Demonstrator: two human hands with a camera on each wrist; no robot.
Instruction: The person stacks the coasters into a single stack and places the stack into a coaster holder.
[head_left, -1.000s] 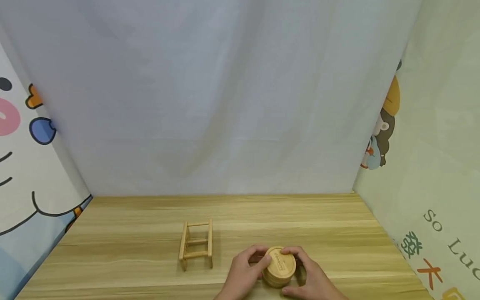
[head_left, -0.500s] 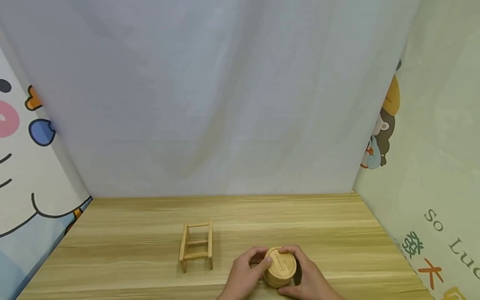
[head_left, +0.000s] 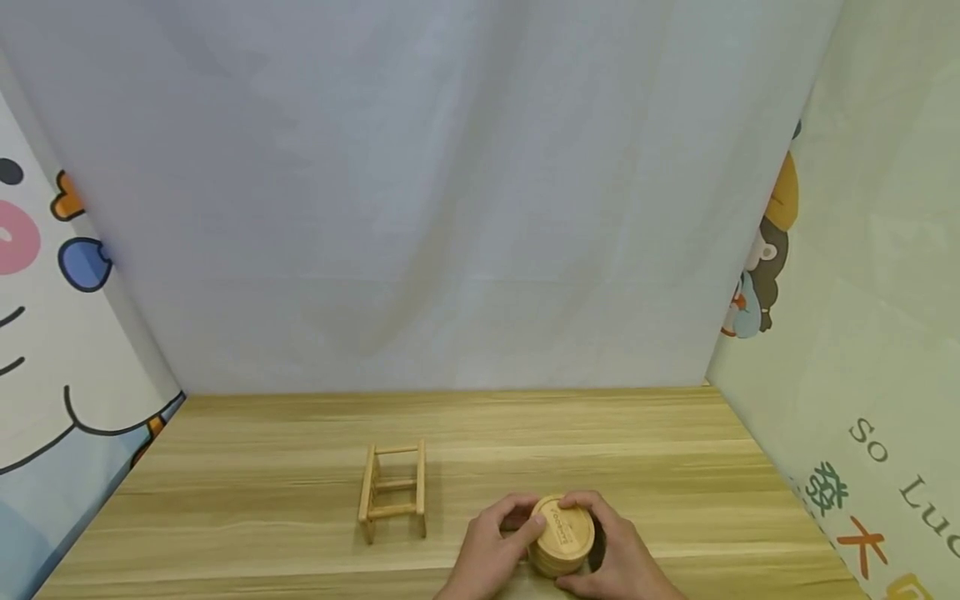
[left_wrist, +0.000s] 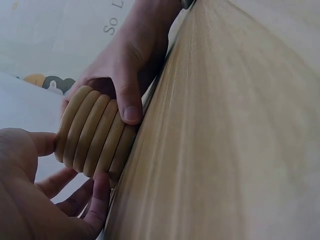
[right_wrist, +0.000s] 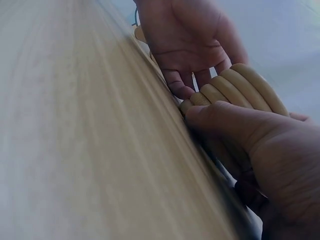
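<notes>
A stack of several round bamboo coasters (head_left: pixel 564 533) sits near the table's front edge, lettering on its top disc. In the left wrist view the rounded rims of the coasters (left_wrist: pixel 92 135) lie one against another, slightly staggered. My left hand (head_left: pixel 491 546) grips the stack from the left, thumb at the top rim and fingertips on the side. From the right, my right hand (head_left: pixel 618 550) holds it, index finger over the top rim. Its thumb (right_wrist: pixel 215 117) presses along the lowest coasters in the right wrist view. The far side of the stack is hidden.
A small wooden rack (head_left: pixel 393 483) with bars and uprights stands on the wood-grain table (head_left: pixel 262 475), left of the hands. A pale cloth (head_left: pixel 420 208) hangs behind, and printed panels (head_left: pixel 877 333) close off both sides.
The right thumb has drawn in against the base of the stack. The coasters and both hands have shifted very slightly to the right; the rack stays put.
</notes>
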